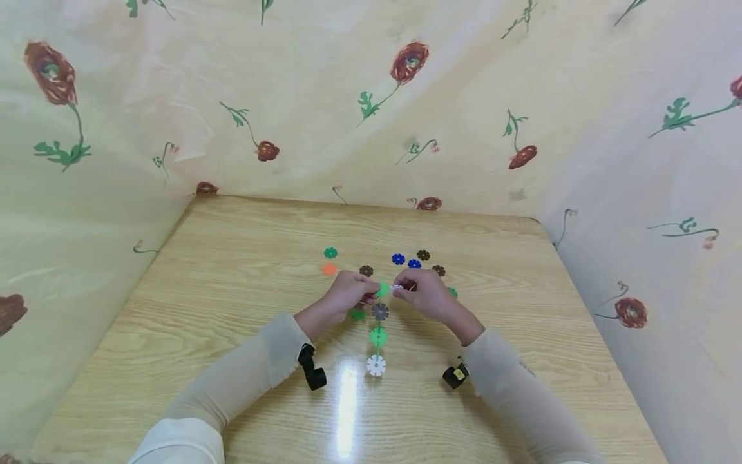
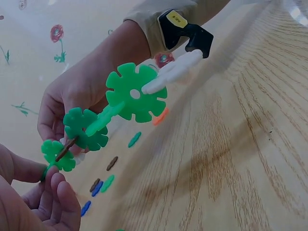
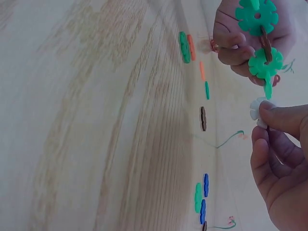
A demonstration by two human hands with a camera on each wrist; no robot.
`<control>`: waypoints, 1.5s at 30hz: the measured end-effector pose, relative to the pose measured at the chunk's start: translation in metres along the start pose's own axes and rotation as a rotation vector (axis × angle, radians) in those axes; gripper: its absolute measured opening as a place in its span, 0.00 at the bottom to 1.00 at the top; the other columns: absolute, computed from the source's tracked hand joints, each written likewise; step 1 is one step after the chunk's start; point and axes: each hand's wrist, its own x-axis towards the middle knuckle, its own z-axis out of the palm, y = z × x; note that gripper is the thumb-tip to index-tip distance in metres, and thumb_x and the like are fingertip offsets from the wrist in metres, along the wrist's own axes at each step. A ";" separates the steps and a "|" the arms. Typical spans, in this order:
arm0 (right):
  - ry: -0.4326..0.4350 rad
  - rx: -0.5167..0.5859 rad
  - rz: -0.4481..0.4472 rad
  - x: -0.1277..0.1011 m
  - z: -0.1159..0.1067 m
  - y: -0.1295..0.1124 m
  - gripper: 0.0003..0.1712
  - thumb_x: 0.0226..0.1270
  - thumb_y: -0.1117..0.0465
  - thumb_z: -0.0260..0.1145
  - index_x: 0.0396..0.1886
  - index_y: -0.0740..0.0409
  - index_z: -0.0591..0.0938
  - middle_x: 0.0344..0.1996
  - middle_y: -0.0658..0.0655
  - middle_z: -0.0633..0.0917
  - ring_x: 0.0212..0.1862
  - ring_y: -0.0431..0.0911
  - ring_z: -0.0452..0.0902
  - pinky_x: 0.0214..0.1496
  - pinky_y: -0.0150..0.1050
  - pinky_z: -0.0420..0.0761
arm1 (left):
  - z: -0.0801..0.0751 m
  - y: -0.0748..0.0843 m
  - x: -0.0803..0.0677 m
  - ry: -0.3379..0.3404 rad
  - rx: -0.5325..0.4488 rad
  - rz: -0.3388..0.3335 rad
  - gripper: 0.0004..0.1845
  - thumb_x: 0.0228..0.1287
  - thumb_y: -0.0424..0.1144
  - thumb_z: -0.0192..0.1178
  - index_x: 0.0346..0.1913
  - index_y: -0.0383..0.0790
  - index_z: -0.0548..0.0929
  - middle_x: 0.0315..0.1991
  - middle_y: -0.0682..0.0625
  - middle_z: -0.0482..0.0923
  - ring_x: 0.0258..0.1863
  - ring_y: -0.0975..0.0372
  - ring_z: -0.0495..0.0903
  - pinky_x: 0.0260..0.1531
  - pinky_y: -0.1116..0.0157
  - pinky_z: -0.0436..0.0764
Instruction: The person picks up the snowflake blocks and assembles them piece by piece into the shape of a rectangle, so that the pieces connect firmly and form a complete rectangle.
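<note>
Over the middle of the wooden table (image 1: pixel 232 270), both my hands meet, held just above the surface. My left hand (image 1: pixel 346 293) has its fingers curled round the far end of a chain of snowflake discs (image 1: pixel 378 328), which runs from my grip back toward me: a green disc at my fingertips, then a grey-brown one, another green one, and a white disc (image 1: pixel 376 365) at the near end. From the left wrist view the chain (image 2: pixel 120 108) stands lifted off the wood, its discs slotted edge into edge. My right hand (image 1: pixel 426 293) pinches a small white disc (image 3: pixel 257 109) between thumb and forefinger, just beside the chain's far green disc (image 3: pixel 263 63); I cannot tell whether the two touch. Loose discs lie flat on the table beyond my hands: a dark green one (image 1: pixel 330 252) and an orange one (image 1: pixel 328 269) to the far left, a brown one (image 1: pixel 366 270) near my left knuckles, two blue ones (image 1: pixel 398 258) and two more brown ones (image 1: pixel 423 255) to the far right. A flower-printed cloth (image 1: pixel 522 96) hangs round the table on the left, far and right sides.
</note>
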 end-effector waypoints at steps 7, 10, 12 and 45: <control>0.024 -0.004 -0.042 -0.001 0.002 -0.003 0.02 0.70 0.63 0.71 0.40 0.56 0.88 0.34 0.52 0.88 0.38 0.41 0.83 0.42 0.37 0.88 | 0.000 -0.001 0.001 -0.001 -0.002 -0.003 0.10 0.73 0.36 0.62 0.43 0.30 0.87 0.27 0.51 0.82 0.24 0.65 0.78 0.25 0.72 0.80; 0.035 -0.018 -0.073 -0.001 0.002 -0.004 0.04 0.69 0.63 0.72 0.39 0.59 0.87 0.34 0.52 0.88 0.36 0.40 0.82 0.40 0.35 0.87 | 0.001 0.000 0.000 -0.003 -0.008 -0.002 0.09 0.73 0.35 0.62 0.43 0.30 0.87 0.27 0.51 0.82 0.23 0.65 0.78 0.24 0.73 0.80; 0.040 -0.025 -0.093 -0.001 0.003 -0.005 0.06 0.69 0.62 0.72 0.38 0.60 0.87 0.33 0.52 0.88 0.35 0.40 0.82 0.38 0.33 0.86 | 0.001 0.000 0.001 -0.004 -0.016 0.002 0.09 0.72 0.34 0.62 0.42 0.29 0.87 0.26 0.51 0.81 0.22 0.65 0.77 0.24 0.73 0.79; -0.124 -0.349 0.355 -0.015 -0.052 0.070 0.18 0.66 0.61 0.71 0.50 0.67 0.84 0.46 0.67 0.85 0.46 0.57 0.82 0.46 0.50 0.85 | 0.002 -0.004 0.002 0.046 -0.022 0.016 0.08 0.72 0.31 0.60 0.39 0.29 0.87 0.27 0.49 0.81 0.25 0.64 0.75 0.25 0.73 0.79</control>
